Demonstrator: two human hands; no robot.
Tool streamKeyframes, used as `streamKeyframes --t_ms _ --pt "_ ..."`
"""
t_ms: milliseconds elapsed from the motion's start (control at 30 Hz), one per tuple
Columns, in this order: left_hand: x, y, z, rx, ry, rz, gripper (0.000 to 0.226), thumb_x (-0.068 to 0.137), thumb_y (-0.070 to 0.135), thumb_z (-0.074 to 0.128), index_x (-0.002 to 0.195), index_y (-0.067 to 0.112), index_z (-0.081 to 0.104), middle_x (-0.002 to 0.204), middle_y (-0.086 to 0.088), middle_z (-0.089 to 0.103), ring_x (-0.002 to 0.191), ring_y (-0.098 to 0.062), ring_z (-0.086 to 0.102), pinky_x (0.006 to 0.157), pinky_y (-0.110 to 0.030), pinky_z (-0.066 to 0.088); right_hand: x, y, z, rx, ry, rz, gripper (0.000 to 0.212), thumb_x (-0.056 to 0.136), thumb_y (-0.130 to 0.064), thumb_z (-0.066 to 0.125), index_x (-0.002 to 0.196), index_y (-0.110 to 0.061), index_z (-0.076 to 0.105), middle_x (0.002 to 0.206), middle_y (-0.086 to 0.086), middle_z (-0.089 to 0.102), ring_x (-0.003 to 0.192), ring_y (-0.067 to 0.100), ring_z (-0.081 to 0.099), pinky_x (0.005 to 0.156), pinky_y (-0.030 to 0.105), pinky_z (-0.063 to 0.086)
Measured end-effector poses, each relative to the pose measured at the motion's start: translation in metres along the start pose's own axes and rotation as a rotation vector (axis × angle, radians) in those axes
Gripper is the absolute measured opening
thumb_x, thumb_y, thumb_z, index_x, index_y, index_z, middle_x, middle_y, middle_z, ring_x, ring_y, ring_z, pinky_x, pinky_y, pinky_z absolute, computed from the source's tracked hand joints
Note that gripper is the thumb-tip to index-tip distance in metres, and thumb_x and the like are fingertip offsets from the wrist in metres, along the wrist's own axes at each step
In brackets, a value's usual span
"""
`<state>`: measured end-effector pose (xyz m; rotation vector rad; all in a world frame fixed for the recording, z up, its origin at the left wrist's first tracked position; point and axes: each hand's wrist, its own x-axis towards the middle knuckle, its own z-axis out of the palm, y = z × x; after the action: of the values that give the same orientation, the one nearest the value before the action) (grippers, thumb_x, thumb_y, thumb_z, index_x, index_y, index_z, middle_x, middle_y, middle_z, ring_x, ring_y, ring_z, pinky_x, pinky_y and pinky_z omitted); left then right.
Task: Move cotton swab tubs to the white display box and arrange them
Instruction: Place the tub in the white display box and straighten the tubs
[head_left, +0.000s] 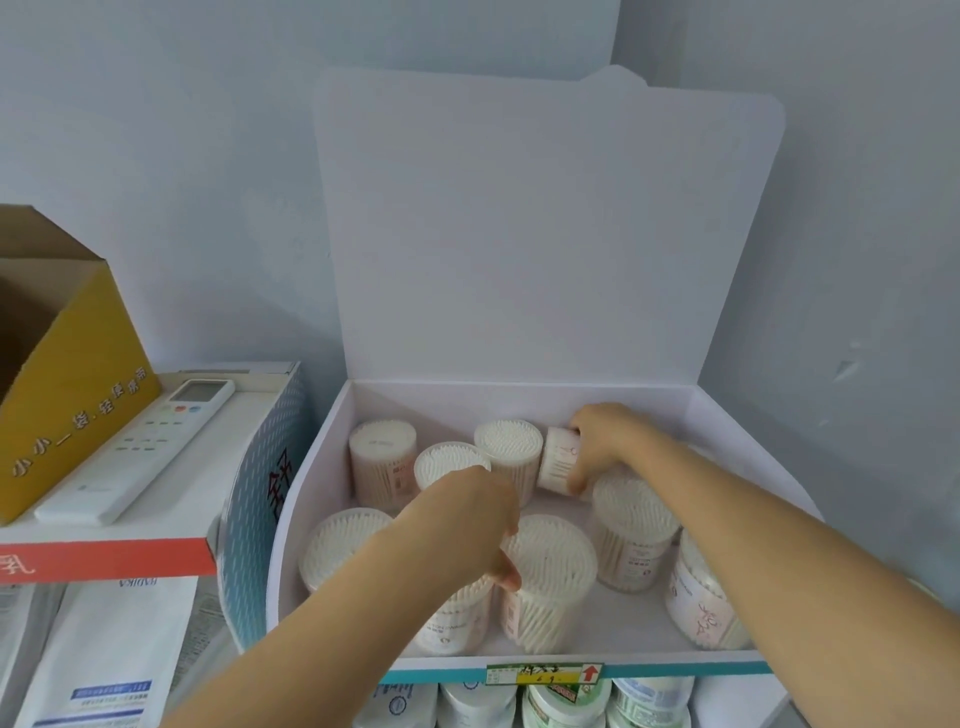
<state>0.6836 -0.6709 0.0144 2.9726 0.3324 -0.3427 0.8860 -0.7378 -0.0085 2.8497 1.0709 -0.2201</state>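
Note:
A white display box with its lid raised against the wall holds several clear cotton swab tubs. My right hand grips a tilted tub at the back right of the box. My left hand is down between the front tubs, its fingers closed around a tub that is mostly hidden beneath it, right beside a large front-middle tub. More tubs stand upright at the back left, the back middle, the front left and the right.
To the left a white carton carries a remote control and an open yellow cardboard box. The shelf edge carries a price tag. Below the shelf are packets and jars. A pale wall stands behind.

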Motion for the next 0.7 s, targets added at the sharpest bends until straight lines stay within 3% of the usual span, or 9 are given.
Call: streamKeyframes --t_ms 133,267,333,433,533,700 --pt "0.000 0.001 0.000 0.001 -0.007 0.005 0.058 0.081 0.035 0.070 0.133 0.018 0.052 0.136 -0.003 0.051 0.124 -0.021 0.047 0.103 -0.033 0.037 -0.010 0.017 -0.018 0.138 0.118 -0.023 0.063 0.046 -0.043 0.083 0.103 -0.027 0.059 0.102 -0.003 0.065 0.085 0.017 0.059 0.075 0.029 0.052" --pt "0.003 0.003 -0.002 0.010 -0.024 0.004 0.058 0.079 0.034 0.071 0.132 0.018 0.053 0.134 -0.003 0.053 0.123 -0.022 0.048 0.103 -0.033 0.037 -0.021 0.026 -0.032 0.367 0.265 -0.053 0.059 0.053 -0.035 0.085 0.104 -0.020 0.058 0.107 0.005 0.055 0.085 0.019 0.054 0.058 0.024 0.039" --pt "0.004 0.004 -0.003 0.017 -0.032 0.005 0.058 0.079 0.034 0.071 0.132 0.017 0.052 0.134 -0.003 0.053 0.123 -0.022 0.048 0.103 -0.032 0.037 -0.029 0.029 -0.041 0.457 0.293 -0.077 0.070 0.057 -0.032 0.085 0.119 -0.020 0.055 0.113 0.002 0.055 0.094 0.018 0.054 0.069 0.024 0.041" --pt "0.004 0.004 -0.004 0.005 -0.035 0.002 0.058 0.080 0.033 0.071 0.132 0.017 0.052 0.134 -0.003 0.052 0.123 -0.022 0.048 0.104 -0.032 0.037 -0.043 0.028 -0.050 0.507 0.293 -0.113 0.094 0.061 -0.030 0.085 0.142 -0.023 0.037 0.130 0.002 0.048 0.117 0.019 0.048 0.090 0.024 0.037" --pt "0.002 0.003 -0.003 -0.019 -0.016 0.003 0.058 0.079 0.033 0.072 0.131 0.016 0.053 0.134 -0.002 0.053 0.123 -0.022 0.049 0.103 -0.032 0.037 -0.048 0.020 -0.053 0.450 0.265 -0.138 0.099 0.061 -0.027 0.084 0.144 -0.025 0.030 0.131 0.004 0.043 0.117 0.019 0.047 0.089 0.025 0.037" --pt "-0.002 0.001 0.001 -0.066 0.012 -0.005 0.057 0.078 0.032 0.073 0.130 0.018 0.054 0.133 -0.002 0.054 0.121 -0.021 0.051 0.102 -0.031 0.038 -0.044 0.011 -0.045 0.382 0.188 -0.096 0.088 0.061 -0.019 0.081 0.135 -0.027 0.034 0.118 0.001 0.030 0.099 0.021 0.050 0.079 0.026 0.044"
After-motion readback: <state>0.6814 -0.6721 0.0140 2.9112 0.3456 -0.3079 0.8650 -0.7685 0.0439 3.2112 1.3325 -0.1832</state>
